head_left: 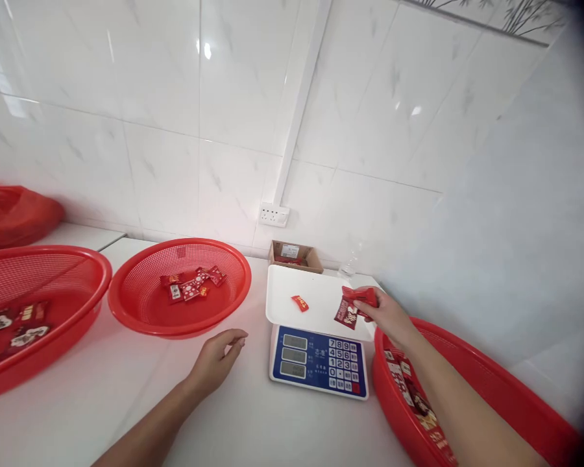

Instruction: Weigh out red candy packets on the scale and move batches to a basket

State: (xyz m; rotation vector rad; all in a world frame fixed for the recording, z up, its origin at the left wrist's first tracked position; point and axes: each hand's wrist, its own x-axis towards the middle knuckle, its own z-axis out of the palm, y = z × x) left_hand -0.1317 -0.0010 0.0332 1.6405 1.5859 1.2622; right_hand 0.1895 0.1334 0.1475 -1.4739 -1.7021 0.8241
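My right hand [374,305] pinches a few red snack packets [346,312] above the right side of the scale's white pan [282,277]. One small red-orange packet [300,303] lies on the pan, left of that hand. Below the pan is the blue front of the digital scale [321,360], with its displays and number keys. Nothing is in my left hand [220,353]; it hovers over or rests on the table left of the scale, fingers loosely apart. Beneath my right forearm, a red basket [387,383] holds several snack packets [416,395].
Left of the scale stands a red mesh basket [175,324] with several small packets [192,285]. Another red basket [95,285] with packets is farther left, near a red plastic bag [29,217]. Behind the pan are a cardboard box [311,261] and a wall socket [274,215].
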